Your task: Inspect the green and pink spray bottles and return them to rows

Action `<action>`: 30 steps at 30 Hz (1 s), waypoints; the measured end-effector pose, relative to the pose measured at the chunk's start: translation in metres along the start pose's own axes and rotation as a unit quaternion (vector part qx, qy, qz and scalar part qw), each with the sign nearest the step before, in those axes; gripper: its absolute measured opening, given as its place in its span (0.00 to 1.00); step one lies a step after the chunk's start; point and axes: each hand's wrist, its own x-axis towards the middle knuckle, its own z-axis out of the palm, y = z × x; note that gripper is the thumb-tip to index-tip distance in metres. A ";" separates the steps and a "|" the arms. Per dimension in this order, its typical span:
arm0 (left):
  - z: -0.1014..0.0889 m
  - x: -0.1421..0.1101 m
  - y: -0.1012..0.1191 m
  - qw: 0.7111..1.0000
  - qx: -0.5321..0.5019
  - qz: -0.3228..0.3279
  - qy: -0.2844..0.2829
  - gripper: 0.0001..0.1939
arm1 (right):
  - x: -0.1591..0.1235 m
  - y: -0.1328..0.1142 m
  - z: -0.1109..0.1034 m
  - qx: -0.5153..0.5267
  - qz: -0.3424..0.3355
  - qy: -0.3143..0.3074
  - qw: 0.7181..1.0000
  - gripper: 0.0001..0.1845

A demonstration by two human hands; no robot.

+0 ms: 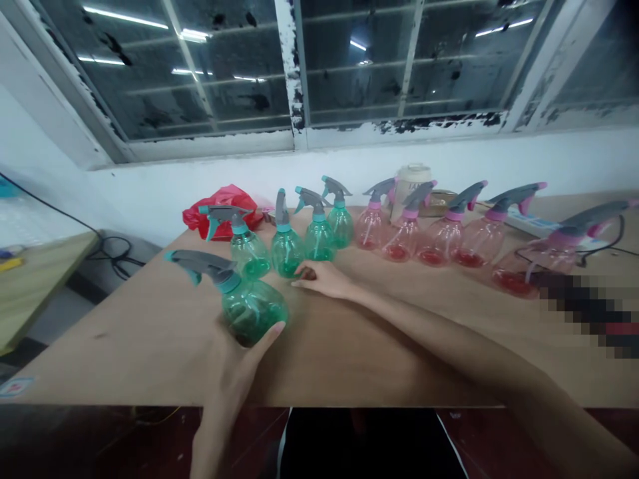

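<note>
My left hand [234, 362] is wrapped around the round body of a green spray bottle [244, 299] with a grey trigger head, held just above the wooden table [349, 359]. My right hand [319, 276] rests on the table with fingers curled loosely, its fingertips beside the base of another green bottle [286, 249]. Several green spray bottles [319, 233] stand in a row behind it. To their right runs a row of several pink spray bottles [444, 236] with grey and pink trigger heads.
A red plastic bag [224, 206] lies at the table's back left. A white jar [412, 179] stands behind the pink bottles. A white power strip [534, 226] and black cables lie at the right. A white wall and windows lie beyond; a second table [34, 279] stands left.
</note>
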 end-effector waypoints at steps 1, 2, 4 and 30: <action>0.000 -0.002 0.000 1.000 0.009 -0.004 0.010 0.39 | 0.007 0.001 0.003 0.001 0.000 0.001 1.000 0.16; 0.000 -0.004 0.001 1.000 0.018 -0.005 0.012 0.39 | 0.013 0.002 0.005 0.002 0.003 0.004 1.000 0.17; 0.000 -0.009 0.004 0.999 0.030 0.002 0.010 0.38 | 0.019 0.005 0.006 0.006 0.008 0.011 1.000 0.18; 0.009 -0.027 0.028 0.997 -0.019 -0.078 0.012 0.45 | 0.028 0.055 -0.041 0.146 0.130 0.053 0.979 0.16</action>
